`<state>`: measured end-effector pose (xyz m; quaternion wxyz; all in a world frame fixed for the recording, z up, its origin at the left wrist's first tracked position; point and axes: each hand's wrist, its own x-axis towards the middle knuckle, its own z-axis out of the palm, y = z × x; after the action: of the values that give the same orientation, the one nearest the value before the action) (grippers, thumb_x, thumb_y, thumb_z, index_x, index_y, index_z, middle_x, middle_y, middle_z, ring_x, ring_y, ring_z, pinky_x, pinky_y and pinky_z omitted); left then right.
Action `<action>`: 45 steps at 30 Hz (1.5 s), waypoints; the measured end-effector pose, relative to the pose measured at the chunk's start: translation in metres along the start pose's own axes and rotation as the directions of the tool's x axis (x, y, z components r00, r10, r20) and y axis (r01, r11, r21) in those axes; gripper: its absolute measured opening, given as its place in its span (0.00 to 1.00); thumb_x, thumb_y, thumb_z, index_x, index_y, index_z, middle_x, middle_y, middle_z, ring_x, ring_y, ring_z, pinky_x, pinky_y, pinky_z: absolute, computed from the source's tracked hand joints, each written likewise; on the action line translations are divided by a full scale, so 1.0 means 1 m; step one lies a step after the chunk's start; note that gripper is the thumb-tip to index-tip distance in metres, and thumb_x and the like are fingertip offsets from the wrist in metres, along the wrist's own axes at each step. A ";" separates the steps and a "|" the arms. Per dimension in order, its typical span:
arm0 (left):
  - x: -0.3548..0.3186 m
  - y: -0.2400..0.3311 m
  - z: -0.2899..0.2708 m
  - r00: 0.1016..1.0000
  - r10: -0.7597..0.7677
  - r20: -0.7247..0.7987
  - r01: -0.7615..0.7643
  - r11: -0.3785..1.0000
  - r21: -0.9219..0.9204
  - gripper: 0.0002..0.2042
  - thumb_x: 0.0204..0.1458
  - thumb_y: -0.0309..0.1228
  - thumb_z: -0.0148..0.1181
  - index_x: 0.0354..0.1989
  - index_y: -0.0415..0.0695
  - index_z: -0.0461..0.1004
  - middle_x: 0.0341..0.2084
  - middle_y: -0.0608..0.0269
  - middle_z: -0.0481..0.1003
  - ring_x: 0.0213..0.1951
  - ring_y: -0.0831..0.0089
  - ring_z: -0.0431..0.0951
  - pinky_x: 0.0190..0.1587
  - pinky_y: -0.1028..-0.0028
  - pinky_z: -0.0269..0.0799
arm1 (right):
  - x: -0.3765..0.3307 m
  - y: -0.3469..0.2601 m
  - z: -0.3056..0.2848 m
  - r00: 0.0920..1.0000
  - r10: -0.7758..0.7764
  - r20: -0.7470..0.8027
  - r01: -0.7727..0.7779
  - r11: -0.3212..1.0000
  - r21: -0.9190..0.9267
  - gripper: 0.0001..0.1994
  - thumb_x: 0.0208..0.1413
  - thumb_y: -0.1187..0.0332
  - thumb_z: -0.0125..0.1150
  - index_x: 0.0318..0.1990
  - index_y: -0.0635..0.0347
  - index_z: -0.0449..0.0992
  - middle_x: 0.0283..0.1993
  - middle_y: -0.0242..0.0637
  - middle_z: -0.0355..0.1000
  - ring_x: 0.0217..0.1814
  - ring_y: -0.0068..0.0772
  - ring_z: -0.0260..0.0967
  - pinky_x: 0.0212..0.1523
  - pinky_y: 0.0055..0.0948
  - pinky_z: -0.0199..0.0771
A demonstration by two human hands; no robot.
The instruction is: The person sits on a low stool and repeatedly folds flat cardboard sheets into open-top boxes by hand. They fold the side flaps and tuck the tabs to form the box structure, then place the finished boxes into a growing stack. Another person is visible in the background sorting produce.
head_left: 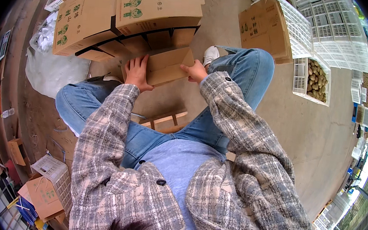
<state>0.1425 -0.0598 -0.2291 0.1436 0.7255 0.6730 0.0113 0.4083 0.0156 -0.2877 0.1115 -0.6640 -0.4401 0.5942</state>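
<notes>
Between my knees stands a small brown cardboard box [167,65], its open inside facing up at me. My left hand [137,73] holds its left end, fingers spread over the side and thumb along the near edge. At the right end, my right hand [194,71] grips the upper edge, thumb on top and the other fingers curled out of sight. Just beyond the box are large printed cartons [160,2] with green pictures, stacked close together, their lower flaps facing me.
Flattened cardboard [265,27] leans against white crates [298,30] at the far right. Nearby is a white crate holding brown, roundish produce [317,79]. A white plastic sack [54,72] lies on the left. A wooden stool [164,119] shows between my legs.
</notes>
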 end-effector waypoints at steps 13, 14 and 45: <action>-0.079 -0.120 -0.167 0.982 -0.038 -0.183 -0.156 0.369 -0.916 0.50 0.35 0.45 0.74 0.69 0.37 0.58 0.58 0.55 0.69 0.61 0.63 0.68 0.65 0.67 0.63 | -0.115 -0.111 -0.111 0.839 -0.543 -0.019 0.542 0.834 0.102 0.20 0.69 0.49 0.50 0.48 0.56 0.75 0.42 0.30 0.75 0.44 0.21 0.71 0.45 0.25 0.71; -0.089 -0.144 -0.167 0.989 -0.084 -0.126 -0.101 0.255 -0.962 0.47 0.40 0.46 0.72 0.69 0.37 0.58 0.56 0.54 0.70 0.59 0.61 0.71 0.63 0.65 0.65 | -0.116 -0.109 -0.115 0.847 -0.531 -0.014 0.525 0.834 0.171 0.20 0.67 0.48 0.54 0.48 0.57 0.75 0.43 0.31 0.75 0.46 0.22 0.71 0.46 0.25 0.71; -0.024 -0.014 -0.111 0.988 -0.141 0.059 0.017 -0.279 -0.960 0.23 0.65 0.45 0.48 0.60 0.42 0.70 0.48 0.62 0.78 0.47 0.72 0.78 0.54 0.72 0.71 | -0.161 -0.219 -0.240 0.198 -0.779 -0.594 0.306 0.625 -0.718 0.14 0.59 0.60 0.61 0.44 0.61 0.70 0.34 0.52 0.80 0.37 0.60 0.78 0.40 0.53 0.77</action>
<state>0.1036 -0.0610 -0.1212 0.6391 0.2753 0.4475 0.5617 0.5373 0.1188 0.0349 0.3753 -0.6614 -0.6478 -0.0452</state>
